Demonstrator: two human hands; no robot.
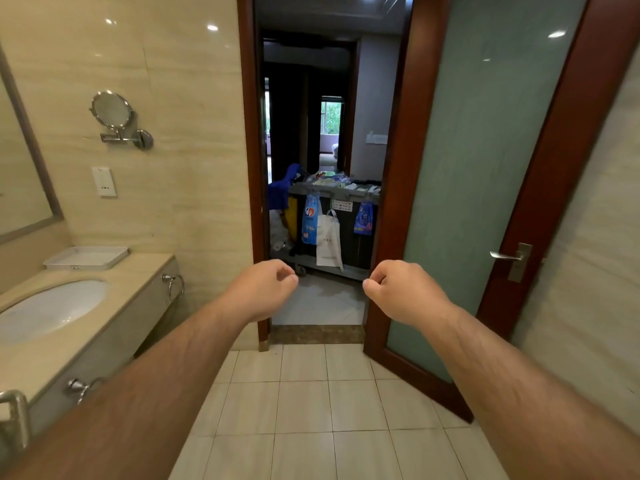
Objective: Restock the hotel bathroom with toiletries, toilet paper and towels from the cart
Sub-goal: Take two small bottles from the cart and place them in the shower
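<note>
Left hand (pixel 265 291) and right hand (pixel 403 292) up, fingers curled, apparently empty. Cart (pixel 346 197) straight ahead past the threshold (pixel 317 334), well apart, neither hand nearer.

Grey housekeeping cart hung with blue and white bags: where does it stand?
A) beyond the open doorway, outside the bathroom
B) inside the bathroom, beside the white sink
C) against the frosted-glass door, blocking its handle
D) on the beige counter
A: the grey housekeeping cart shows through the open doorway, past the brown stone threshold, with the frosted-glass wooden-framed door swung into the bathroom on the right.
</note>
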